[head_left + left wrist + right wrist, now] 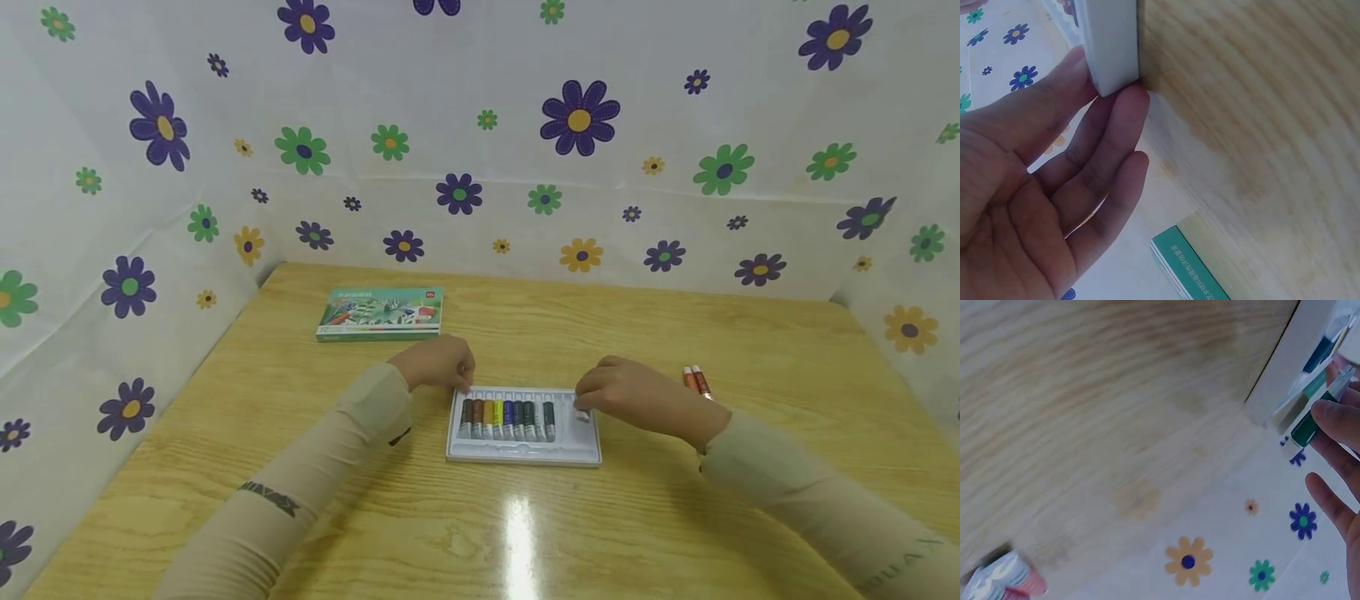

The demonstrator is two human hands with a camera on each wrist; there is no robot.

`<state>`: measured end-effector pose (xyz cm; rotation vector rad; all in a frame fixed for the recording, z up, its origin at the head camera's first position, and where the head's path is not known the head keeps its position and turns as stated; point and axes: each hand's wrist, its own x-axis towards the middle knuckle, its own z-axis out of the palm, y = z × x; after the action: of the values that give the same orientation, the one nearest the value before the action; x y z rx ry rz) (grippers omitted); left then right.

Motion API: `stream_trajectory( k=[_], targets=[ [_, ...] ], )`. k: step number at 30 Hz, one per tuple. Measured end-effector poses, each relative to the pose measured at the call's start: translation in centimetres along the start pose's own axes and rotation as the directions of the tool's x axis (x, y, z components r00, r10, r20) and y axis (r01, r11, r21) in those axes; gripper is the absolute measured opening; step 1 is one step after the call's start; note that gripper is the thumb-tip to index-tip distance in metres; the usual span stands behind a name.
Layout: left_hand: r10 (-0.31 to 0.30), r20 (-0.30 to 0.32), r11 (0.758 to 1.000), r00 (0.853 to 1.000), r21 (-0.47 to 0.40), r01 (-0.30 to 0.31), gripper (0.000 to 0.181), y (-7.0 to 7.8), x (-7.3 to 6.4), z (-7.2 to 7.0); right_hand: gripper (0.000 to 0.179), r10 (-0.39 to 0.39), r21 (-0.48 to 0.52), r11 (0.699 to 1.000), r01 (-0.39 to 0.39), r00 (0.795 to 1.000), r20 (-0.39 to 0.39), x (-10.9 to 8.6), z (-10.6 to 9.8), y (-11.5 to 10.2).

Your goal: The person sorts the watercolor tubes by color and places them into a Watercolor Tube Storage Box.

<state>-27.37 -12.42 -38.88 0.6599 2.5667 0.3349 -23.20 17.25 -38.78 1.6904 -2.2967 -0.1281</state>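
Note:
A white plastic tray (517, 452) lies on the table with a row of small paint tubes (498, 419) in it, from brown through yellow and blue to dark green. At its far left corner my left hand (437, 363) holds the tray, thumb and fingertips about the white edge (1113, 50) in the left wrist view. Over the tray's right end, my right hand (633, 398) pinches a green paint tube (1309, 429) with a white cap. Much of that tube is hidden by the fingers in the head view.
A green illustrated paint box (380, 315) lies at the back left of the wooden table (337, 517). To the right, beyond my right hand, two red-orange tubes (696, 381) lie side by side. Flower-printed cloth (510, 158) stands behind the table and along its sides.

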Motion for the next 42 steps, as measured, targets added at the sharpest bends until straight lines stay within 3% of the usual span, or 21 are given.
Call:
stream_trajectory(
  k=[5, 12, 19, 31, 42],
  targets=[
    [-0.002, 0.007, 1.000, 1.000, 0.002, 0.002, 0.015, 0.1, -0.1, -0.1, 0.025, -0.042, 0.040, 0.998, 0.042, 0.999, 0.019, 1.1, 0.4, -0.9],
    [-0.006, 0.013, 1.000, 1.000, 0.005, 0.006, 0.016, 0.4, -0.2, -0.3, 0.026, -0.026, 0.144, 0.990, 0.004, 0.988, 0.154, 1.7, 0.4, -1.6],
    [-0.010, 0.004, 1.000, 1.000, -0.024, 0.010, 0.013, 0.2, -0.2, -0.2, 0.016, -0.062, 0.100, 0.993, 0.056, 0.997, 0.055, 1.8, 0.9, -1.6],
    [-0.034, 0.009, 0.999, 0.999, -0.023, 0.034, 0.013, 0.3, -0.2, -0.1, 0.022, 0.019, 0.064, 0.998, -0.021, 1.000, 0.024, 1.6, 1.6, -0.7],
    [-0.020, 0.008, 1.000, 1.000, -0.016, 0.020, 0.014, 0.0, -0.1, 0.0, 0.020, -0.024, 0.017, 1.000, 0.024, 0.999, -0.044, 1.7, 1.9, -0.3]
  ],
)
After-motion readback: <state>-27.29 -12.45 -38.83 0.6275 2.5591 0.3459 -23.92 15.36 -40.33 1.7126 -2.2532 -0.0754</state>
